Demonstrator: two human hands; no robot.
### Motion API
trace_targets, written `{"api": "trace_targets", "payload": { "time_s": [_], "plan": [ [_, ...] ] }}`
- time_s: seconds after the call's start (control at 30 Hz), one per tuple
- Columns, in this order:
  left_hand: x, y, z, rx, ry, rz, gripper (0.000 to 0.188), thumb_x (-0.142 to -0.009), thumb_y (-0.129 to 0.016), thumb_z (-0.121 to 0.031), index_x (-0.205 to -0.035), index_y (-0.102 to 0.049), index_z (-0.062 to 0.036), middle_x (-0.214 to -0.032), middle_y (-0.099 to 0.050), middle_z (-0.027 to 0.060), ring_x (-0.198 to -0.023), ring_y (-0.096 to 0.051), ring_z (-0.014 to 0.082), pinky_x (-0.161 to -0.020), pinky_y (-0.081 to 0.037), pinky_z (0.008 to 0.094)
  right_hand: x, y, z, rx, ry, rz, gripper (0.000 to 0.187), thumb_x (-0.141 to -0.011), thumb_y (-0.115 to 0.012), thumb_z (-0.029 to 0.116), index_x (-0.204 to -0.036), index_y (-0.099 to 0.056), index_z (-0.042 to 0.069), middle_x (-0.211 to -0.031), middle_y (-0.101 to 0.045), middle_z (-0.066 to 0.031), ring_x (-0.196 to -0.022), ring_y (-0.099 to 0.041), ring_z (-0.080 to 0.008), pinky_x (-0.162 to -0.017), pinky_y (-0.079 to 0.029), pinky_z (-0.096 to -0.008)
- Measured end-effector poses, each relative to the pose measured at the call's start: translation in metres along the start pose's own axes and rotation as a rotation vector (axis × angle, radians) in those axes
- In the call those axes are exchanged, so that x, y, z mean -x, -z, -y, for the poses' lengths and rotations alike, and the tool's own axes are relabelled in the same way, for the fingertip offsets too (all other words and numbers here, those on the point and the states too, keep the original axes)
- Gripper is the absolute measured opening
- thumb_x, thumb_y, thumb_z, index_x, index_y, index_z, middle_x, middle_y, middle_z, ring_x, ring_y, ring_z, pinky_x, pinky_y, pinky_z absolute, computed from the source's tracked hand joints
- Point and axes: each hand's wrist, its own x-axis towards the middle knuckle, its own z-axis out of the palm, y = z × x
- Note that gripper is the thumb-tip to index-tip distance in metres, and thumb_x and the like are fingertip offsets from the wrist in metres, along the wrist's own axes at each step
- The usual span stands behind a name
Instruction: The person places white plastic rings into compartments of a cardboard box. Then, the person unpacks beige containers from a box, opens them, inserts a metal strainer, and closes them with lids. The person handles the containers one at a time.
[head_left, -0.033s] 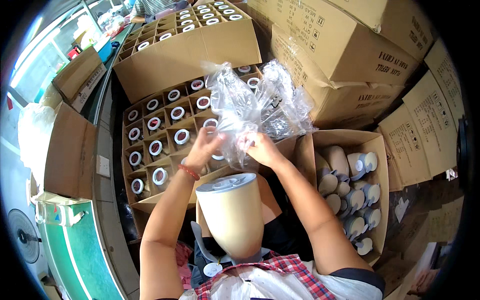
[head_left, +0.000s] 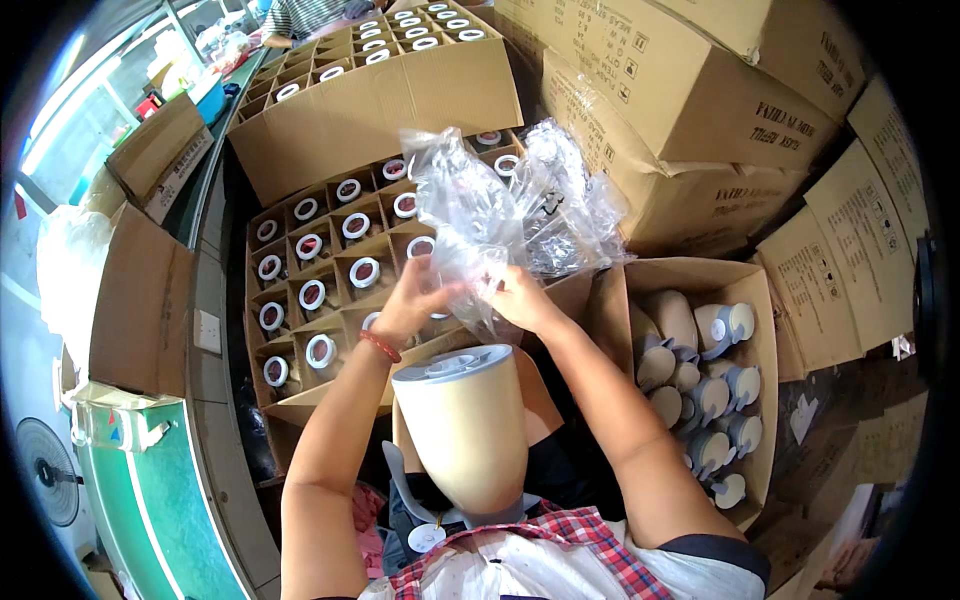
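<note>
Both hands are at the near edge of a clear plastic bag (head_left: 465, 200), held up over the partitioned carton. My left hand (head_left: 415, 302) has its fingers closed on the bag's left side. On the other side, my right hand (head_left: 522, 302) pinches the bag's edge. Just below the hands, a cream vacuum jug (head_left: 462, 425) stands upside down in my lap, its grey base up and its grey handle at the lower left. A round white tag (head_left: 426, 538) hangs by the handle. More crumpled clear plastic bags (head_left: 570, 210) lie right behind the held one.
A partitioned carton (head_left: 330, 265) of white-ringed bottle-like refills is ahead, with a similar carton (head_left: 380, 110) behind. At right, an open box (head_left: 768, 400) holds several cream-and-grey jugs. Stacked cartons (head_left: 690, 120) rise at the far right. Another person (head_left: 310, 15) is at the far end.
The bag has shifted slightly and spread a little wider between my hands. My left fingers have moved a little. The jug stays in place.
</note>
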Motion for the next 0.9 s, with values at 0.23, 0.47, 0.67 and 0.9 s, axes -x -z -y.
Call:
{"api": "trace_targets", "payload": {
  "time_s": [0.23,0.47,0.67,0.9],
  "plan": [
    [0.031,0.028,-0.003,0.215,0.055,0.013,0.036,-0.082,-0.058,0.004,-0.118,-0.053,0.002,-0.104,-0.064,0.0085,-0.094,-0.061,0.0146,-0.082,-0.05,0.0278,0.008,-0.025,0.015,0.179,0.384,0.026,0.049,-0.085,-0.07,0.02,-0.126,-0.054,-0.001,-0.125,-0.056,-0.0088,-0.117,-0.052,-0.0172,-0.098,-0.042,-0.0298],
    [0.124,0.035,-0.021,0.075,-0.351,-0.355,0.034,-0.076,-0.046,0.017,-0.104,-0.054,-0.0006,-0.095,-0.06,0.0051,-0.087,-0.058,0.012,-0.074,-0.05,0.0247,0.08,0.0,0.047,-0.818,0.28,-0.13,0.019,-0.09,-0.05,0.009,-0.096,-0.064,-0.002,-0.087,-0.062,-0.0024,-0.077,-0.055,-0.0122,-0.078,-0.045,-0.0265],
    [0.187,0.046,0.004,-0.644,-0.363,-0.051,0.021,-0.07,-0.049,0.011,-0.085,-0.059,-0.0001,-0.085,-0.061,0.0138,-0.082,-0.057,0.0345,-0.075,-0.044,0.0378,0.13,-0.007,0.03,-0.203,0.293,0.097,0.022,-0.069,-0.051,0.003,-0.09,-0.057,0.002,-0.083,-0.053,-0.0083,-0.086,-0.048,-0.0262,-0.085,-0.039,-0.0348],
    [0.214,0.046,0.011,0.065,0.084,-0.093,0.02,-0.083,-0.039,0.008,-0.084,-0.057,0.0005,-0.082,-0.061,0.0,-0.077,-0.053,0.0084,-0.072,-0.043,0.0233,0.19,-0.031,0.025,-0.164,0.125,0.184,0.03,-0.074,-0.057,0.003,-0.104,-0.058,-0.001,-0.09,-0.059,-0.0156,-0.081,-0.058,-0.0307,-0.073,-0.046,-0.0337]
  ]
}}
